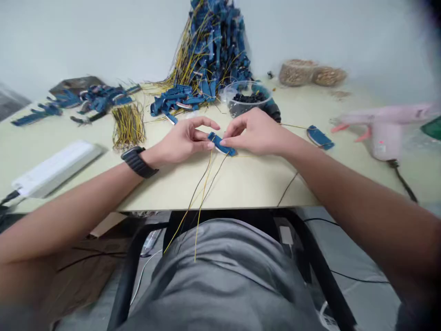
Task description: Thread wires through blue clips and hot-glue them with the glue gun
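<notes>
A small blue strip (222, 144) is pinched between the closed fingertips of the left hand (182, 142) at its far end and the right hand (257, 134) at its near end. Its long axis is slanted from far-left to near-right, low over the table (241, 184), with yellow and black wires (204, 184) trailed from it toward the body.

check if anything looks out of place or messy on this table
Nothing looks spilled or broken. One lone blue part lies right of the right hand, apart from the heap at the back. The wires of the blue piece pinched between left hand and right hand trail off the table edge.
</notes>
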Action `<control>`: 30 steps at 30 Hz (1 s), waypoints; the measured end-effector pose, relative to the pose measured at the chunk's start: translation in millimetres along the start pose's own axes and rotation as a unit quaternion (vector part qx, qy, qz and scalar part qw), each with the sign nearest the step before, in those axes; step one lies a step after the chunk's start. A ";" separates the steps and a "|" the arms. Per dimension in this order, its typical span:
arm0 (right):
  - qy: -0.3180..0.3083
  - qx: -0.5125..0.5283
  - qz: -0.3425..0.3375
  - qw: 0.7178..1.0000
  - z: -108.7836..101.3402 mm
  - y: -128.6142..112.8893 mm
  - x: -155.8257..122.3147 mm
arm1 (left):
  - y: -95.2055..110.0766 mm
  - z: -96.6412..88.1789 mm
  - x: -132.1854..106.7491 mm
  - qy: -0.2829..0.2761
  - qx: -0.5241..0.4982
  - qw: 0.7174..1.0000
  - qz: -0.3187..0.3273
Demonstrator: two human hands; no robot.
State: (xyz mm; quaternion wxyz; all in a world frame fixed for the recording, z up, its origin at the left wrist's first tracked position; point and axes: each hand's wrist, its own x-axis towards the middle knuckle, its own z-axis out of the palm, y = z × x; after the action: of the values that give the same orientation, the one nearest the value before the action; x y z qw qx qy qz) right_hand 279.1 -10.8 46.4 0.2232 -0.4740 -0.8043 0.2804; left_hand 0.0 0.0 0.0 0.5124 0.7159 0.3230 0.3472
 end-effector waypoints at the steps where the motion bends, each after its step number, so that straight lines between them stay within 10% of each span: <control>1: 0.002 -0.002 -0.002 1.000 0.0 0.2 -0.3 | -1.7 0.1 0.0 0.000 0.003 1.000 0.002; 30: 0.018 0.010 0.006 1.000 2.5 -1.2 -3.4 | -3.6 -0.2 0.9 0.001 0.013 1.000 0.009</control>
State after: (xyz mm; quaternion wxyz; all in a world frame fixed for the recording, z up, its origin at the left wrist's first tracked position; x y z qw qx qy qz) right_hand 278.3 -14.9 45.0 0.2408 -0.4816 -0.7942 0.2816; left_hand 0.0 1.7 -3.3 0.4996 0.7249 0.3218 0.3485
